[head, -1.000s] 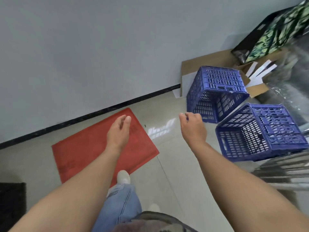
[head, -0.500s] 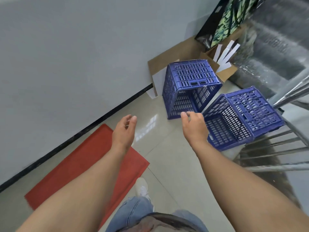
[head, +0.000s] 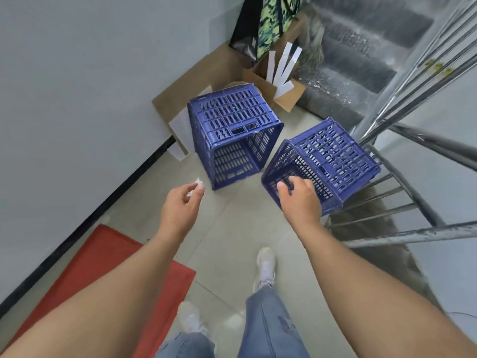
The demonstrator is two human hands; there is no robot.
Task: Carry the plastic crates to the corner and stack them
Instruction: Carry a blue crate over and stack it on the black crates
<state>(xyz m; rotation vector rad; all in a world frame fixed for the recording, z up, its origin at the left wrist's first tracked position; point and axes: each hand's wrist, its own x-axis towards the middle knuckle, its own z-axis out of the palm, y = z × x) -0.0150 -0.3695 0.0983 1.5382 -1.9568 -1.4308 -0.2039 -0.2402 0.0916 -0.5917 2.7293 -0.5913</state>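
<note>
Grey wall [head: 77, 86] runs along the side of the left hand, black skirting at its foot. Tiled floor [head: 227, 244] under both hands. Metal stair railing [head: 418, 151] beyond the right hand, steps rising past it. Red mat [head: 98, 275] below the left forearm, against the skirting.

2 blue plastic crates lie tipped on their sides on the floor, openings toward the person. Left crate [head: 232, 120] sits ahead of the left hand, near the wall, flat cardboard [head: 206, 81] and an open cardboard box [head: 281, 83] behind it. Right crate [head: 333, 153] lies just beside it, by the railing foot.

Right hand [head: 300, 200] reaches to the right crate's near rim, fingers loosely curled, gripping nothing; contact unclear. Left hand [head: 180, 205] hovers short of the left crate, fingers relaxed and half-bent, empty.

Patterned bag [head: 268, 19] leans in the far corner. White shoes and jeans below.
</note>
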